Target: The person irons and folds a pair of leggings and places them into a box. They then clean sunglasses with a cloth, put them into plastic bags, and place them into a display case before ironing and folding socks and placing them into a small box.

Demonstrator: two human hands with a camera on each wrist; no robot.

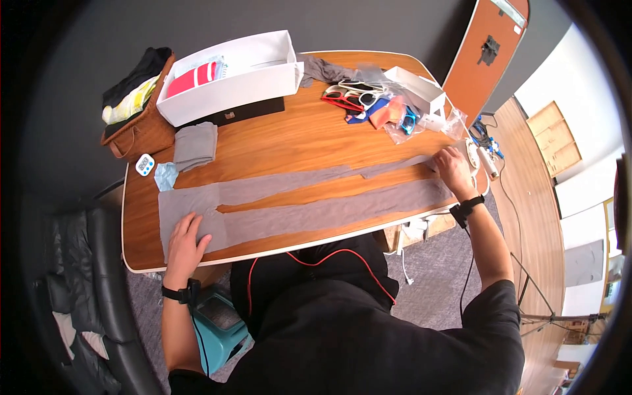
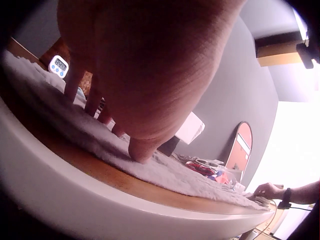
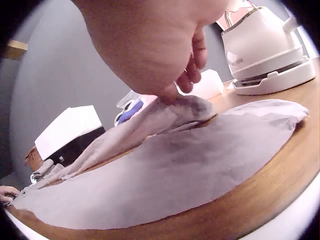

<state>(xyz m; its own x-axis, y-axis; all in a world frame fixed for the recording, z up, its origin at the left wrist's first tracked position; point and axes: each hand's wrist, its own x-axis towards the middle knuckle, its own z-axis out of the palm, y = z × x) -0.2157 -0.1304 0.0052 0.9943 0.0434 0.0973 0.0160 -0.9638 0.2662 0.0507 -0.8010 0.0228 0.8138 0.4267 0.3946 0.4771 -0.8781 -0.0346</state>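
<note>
Grey tights [image 1: 276, 220] lie flat along the table's near side, the waist part at the left and two long legs reaching right. The left hand [image 1: 187, 242] rests on the waist part with fingers spread; in the left wrist view its fingertips press the fabric [image 2: 175, 180]. At the far right the right hand [image 1: 454, 172] is at the end of the farther leg. In the right wrist view the right hand [image 3: 155, 50] pinches that leg's raised end [image 3: 175, 112], and the nearer leg [image 3: 165, 170] lies flat beside it.
Behind stand a white box [image 1: 230, 79] on a black box, a basket [image 1: 141, 122] of clothes, folded grey cloth [image 1: 195, 145] and a timer [image 1: 145, 164]. Sunglasses [image 1: 355, 99] and plastic bags lie at the back right. A white kettle [image 3: 260, 45] stands near the right hand.
</note>
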